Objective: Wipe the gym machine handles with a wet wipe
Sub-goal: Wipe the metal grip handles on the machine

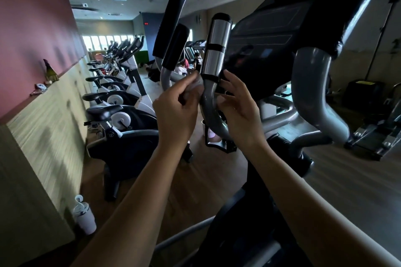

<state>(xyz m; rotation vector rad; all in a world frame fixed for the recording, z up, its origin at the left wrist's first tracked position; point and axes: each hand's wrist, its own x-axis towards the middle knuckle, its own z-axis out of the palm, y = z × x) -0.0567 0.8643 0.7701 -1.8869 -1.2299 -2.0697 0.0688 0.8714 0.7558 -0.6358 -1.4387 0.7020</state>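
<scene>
At the left of the frame a row of exercise bikes [117,102] runs back along the wall, and a white lidded cup [84,217] stands on the floor at lower left, prob. parked out of the way.

At centre we have our L hand [175,110] raised, fingers curled and clenched round a bunched wet wipe [196,86]. The wipe is pressed to the left side of the grey tube [208,102], just below the silver handle [214,50] w/ its 2 metal sensor sections. Bunching it likely gives a firm pad to rub with, and working at the base fits wiping along the length of the handle.

Just right of the tube is our R hand [238,110], approx. half open: forefinger lifted, thumb tip against the tube, other fingers loosely bent on the far side. It looks like it's steadying the bar, or taking the wipe's far end. We can't tell whether it really grips anything.

Further right, the dark console [267,34] sits behind the handle. A 2nd grey arm [314,93] curves down at the right, not being touched now.
</scene>
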